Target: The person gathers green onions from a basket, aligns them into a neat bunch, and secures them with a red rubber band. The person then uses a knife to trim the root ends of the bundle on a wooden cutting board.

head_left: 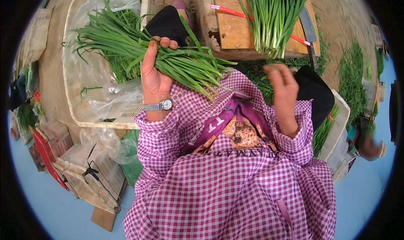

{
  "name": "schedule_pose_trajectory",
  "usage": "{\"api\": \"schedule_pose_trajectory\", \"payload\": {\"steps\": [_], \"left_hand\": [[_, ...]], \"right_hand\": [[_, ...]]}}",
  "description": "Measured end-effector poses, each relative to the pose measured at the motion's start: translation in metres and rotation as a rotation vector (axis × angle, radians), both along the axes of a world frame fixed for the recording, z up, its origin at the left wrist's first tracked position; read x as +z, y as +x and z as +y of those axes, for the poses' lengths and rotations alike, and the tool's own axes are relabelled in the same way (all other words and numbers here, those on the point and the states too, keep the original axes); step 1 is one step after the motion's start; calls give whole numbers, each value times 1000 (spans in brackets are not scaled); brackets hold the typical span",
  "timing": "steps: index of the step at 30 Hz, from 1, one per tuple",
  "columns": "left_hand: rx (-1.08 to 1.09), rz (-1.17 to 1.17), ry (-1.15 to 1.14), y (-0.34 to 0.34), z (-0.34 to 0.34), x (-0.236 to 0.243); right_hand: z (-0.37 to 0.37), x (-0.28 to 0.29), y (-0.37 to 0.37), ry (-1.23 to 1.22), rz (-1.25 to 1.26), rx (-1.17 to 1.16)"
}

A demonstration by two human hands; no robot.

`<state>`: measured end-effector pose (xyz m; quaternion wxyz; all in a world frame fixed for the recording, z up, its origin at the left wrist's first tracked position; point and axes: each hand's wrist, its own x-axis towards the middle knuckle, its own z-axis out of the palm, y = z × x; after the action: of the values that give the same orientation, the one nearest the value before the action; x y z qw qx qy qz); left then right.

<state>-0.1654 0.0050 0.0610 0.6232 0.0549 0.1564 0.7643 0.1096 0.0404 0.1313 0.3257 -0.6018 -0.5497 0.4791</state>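
Note:
My left hand (159,82), with a wristwatch (165,105) at its wrist, is closed around a loose bunch of long green chives (185,67). Their leaf tips fan out to the left, and the paler stem ends point right across my lap. Apart from the bunch, to its right, my right hand (286,92) is raised. Its fingers are bent and blurred, so whether anything is between them I cannot make out. Beyond it, a thick bundle of chives (275,19) lies on a wooden board (233,31), over red ties (229,11).
A knife (308,27) lies at the board's right edge. On the left stands a pale crate (69,92) lined with clear plastic and holding more chives. A second crate (338,126) is at my right. Loose chives (352,80) are scattered on the floor; stacked crates (86,168) stand lower left.

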Motion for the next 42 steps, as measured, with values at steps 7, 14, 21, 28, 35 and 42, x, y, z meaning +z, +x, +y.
{"api": "schedule_pose_trajectory", "payload": {"steps": [7, 14, 21, 28, 35, 42], "left_hand": [[33, 131, -150, 7, -3, 5], [4, 104, -144, 8, -2, 8], [-30, 49, -35, 5, 0, 3], [17, -53, 62, 1, 1, 5], [-15, 112, 11, 0, -1, 2], [-35, 116, -68, 6, 0, 13]], "right_hand": [[22, -11, -93, 349, -275, 549], [20, -18, -95, 27, 176, 339], [23, -3, -65, -405, 446, 149], [-1, -1, 8, -422, 430, -74], [-19, 23, 61, 237, -675, 410], [0, 14, -69, 485, -133, 519]]}}
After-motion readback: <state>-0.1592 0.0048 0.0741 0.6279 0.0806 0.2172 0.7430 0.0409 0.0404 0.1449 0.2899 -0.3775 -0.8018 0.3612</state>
